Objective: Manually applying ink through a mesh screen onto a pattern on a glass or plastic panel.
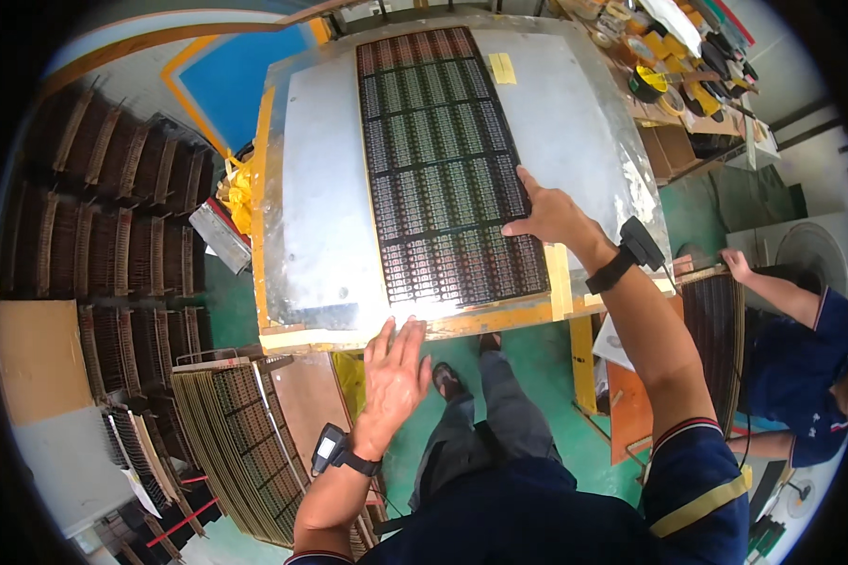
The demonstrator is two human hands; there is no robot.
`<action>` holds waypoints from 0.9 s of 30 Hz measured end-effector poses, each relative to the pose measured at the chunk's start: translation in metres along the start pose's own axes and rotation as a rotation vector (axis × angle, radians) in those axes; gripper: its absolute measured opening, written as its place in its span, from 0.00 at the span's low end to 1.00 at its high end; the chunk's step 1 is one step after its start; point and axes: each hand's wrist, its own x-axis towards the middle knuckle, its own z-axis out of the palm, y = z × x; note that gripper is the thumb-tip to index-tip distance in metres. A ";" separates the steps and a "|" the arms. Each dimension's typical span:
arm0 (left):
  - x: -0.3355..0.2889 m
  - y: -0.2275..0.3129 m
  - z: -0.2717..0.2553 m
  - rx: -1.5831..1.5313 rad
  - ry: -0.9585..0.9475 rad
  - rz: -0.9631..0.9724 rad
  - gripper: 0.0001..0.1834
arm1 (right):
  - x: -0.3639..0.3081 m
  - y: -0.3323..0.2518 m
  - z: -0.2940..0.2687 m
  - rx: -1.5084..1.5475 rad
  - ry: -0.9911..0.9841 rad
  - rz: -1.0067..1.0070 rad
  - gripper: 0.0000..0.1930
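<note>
A long dark panel (443, 169), printed with rows of small repeated patterns and split by black bands, lies flat on a pale worktable (320, 188). My right hand (556, 217) rests at the panel's right edge, thumb and index finger spread and touching it, with nothing gripped. At the table's front edge, just below the panel's lower left corner, my left hand (396, 377) has its fingers stretched out. Its fingertips meet the edge beside a bright glare. Strips of yellow tape (560, 273) stick to the tabletop next to the panel. Each wrist wears a strapped black device.
Racks of dark panels (122, 179) line the left side. A stack of upright panels (245, 443) stands at lower left. Tape rolls and pots (648, 83) crowd a bench at upper right. A co-worker (801, 348) at the right handles another dark stack (711, 330).
</note>
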 end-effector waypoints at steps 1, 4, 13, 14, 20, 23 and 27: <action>0.000 0.001 -0.001 -0.001 -0.004 0.003 0.30 | -0.001 0.001 -0.001 0.009 0.008 -0.023 0.55; 0.003 0.001 -0.002 -0.005 -0.003 -0.001 0.30 | -0.001 0.010 0.004 -0.085 0.119 -0.102 0.56; 0.006 0.002 -0.011 -0.080 -0.031 -0.061 0.30 | 0.064 0.011 -0.040 -0.319 0.160 -0.138 0.46; 0.007 0.001 -0.010 -0.137 -0.035 -0.088 0.30 | 0.086 0.015 -0.050 -0.357 0.263 -0.192 0.45; 0.000 -0.015 0.003 -0.109 0.003 -0.174 0.31 | 0.190 0.042 -0.055 -0.444 0.329 -0.332 0.45; 0.001 -0.017 0.000 -0.132 0.018 -0.225 0.31 | 0.204 0.040 -0.050 -0.477 0.342 -0.355 0.47; -0.007 -0.018 0.001 -0.115 0.008 -0.250 0.31 | 0.204 0.019 -0.050 -0.506 0.306 -0.329 0.47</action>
